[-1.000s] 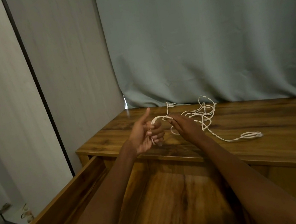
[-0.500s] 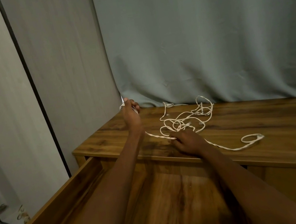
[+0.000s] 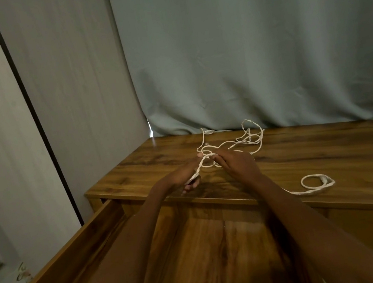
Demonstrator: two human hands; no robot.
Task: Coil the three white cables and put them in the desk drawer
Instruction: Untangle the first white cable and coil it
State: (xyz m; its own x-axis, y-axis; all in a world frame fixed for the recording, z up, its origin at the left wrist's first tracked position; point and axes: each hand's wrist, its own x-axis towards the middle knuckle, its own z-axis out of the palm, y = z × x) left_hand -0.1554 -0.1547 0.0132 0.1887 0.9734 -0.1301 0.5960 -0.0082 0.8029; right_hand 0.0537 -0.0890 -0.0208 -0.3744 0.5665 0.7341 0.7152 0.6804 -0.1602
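Observation:
A tangle of white cables (image 3: pixel 241 141) lies on the wooden desk (image 3: pixel 328 150) near the curtain. One strand runs right to a small loop (image 3: pixel 316 183) by the desk's front edge. My left hand (image 3: pixel 186 176) holds a cable that crosses its palm and fingers. My right hand (image 3: pixel 235 161) pinches the same cable just to the right, at the tangle's near side. Below both arms the desk drawer (image 3: pixel 54 272) stands pulled out, its wooden bottom bare where visible.
A grey-green curtain (image 3: pixel 251 45) hangs behind the desk. A pale wall panel with a dark vertical strip (image 3: pixel 31 112) stands on the left. The drawer's left wall juts toward me.
My left hand came back from the desk's far left corner to the middle, next to my right hand. My right hand lifted off the desk and now pinches the cable.

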